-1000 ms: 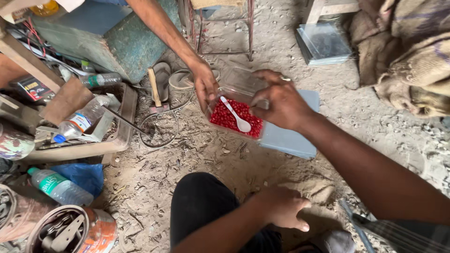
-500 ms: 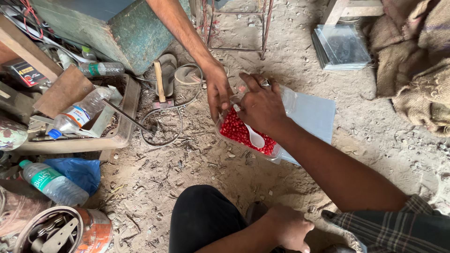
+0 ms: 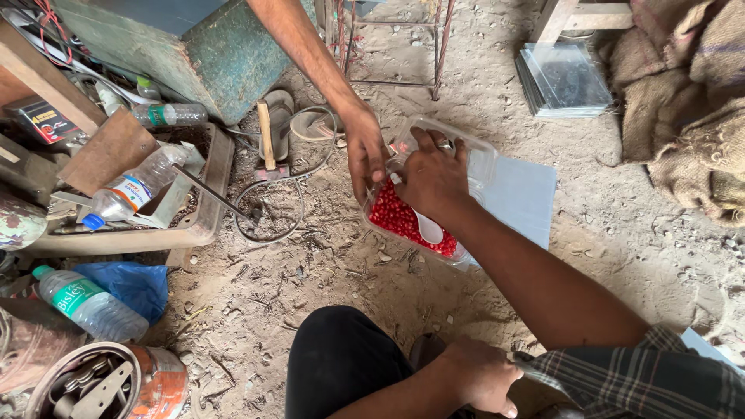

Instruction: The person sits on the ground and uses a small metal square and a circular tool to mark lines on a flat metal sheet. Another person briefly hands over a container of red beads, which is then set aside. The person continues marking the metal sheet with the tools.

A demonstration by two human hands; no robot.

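Observation:
My right hand (image 3: 434,182) reaches out from a plaid sleeve and grips a clear plastic box (image 3: 473,159) from above. The box holds red seeds (image 3: 400,221) and a white plastic spoon (image 3: 428,229), and sits on the sandy ground partly over a pale blue sheet (image 3: 520,198). Another person's hand (image 3: 365,151) comes down from the top and touches the box's left rim. My left hand (image 3: 481,376) lies curled near my black-trousered knee (image 3: 341,365) at the bottom, with nothing visible in it.
A tray of tools and a plastic bottle (image 3: 128,194) lie at the left, with a green metal box (image 3: 209,54) behind. A second bottle (image 3: 85,302) and a rusty can (image 3: 116,384) are at lower left. Glass panes (image 3: 563,77) and burlap sacks (image 3: 691,116) lie at upper right.
My right hand has moved from the box's right edge to over its top, covering more of the seeds. The other person's hand stays at the left rim. My left hand stays by my knee.

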